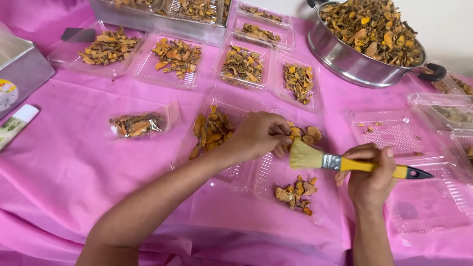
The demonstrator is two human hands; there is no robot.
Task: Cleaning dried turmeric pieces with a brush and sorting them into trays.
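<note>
My right hand (369, 175) grips the yellow handle of a flat paintbrush (340, 162), its pale bristles pointing left toward my other hand. My left hand (258, 134) pinches an orange dried slice (294, 132) between thumb and fingers, right at the bristle tips. Both hands hover over an open clear plastic clamshell tray (261, 172). Its left half holds a pile of orange dried slices (212, 130). A smaller heap of slices (297, 191) lies below the brush, and more slices (311, 134) sit just behind my left fingers.
Several clear trays of dried slices (177, 56) line the back of the pink-covered table (74, 167). A steel pot (345, 61) heaped with slices stands back right. Empty clamshells (389, 130) lie right. A small bag of slices (138, 124), a white tube (15, 125) and a metal box (19, 64) are left.
</note>
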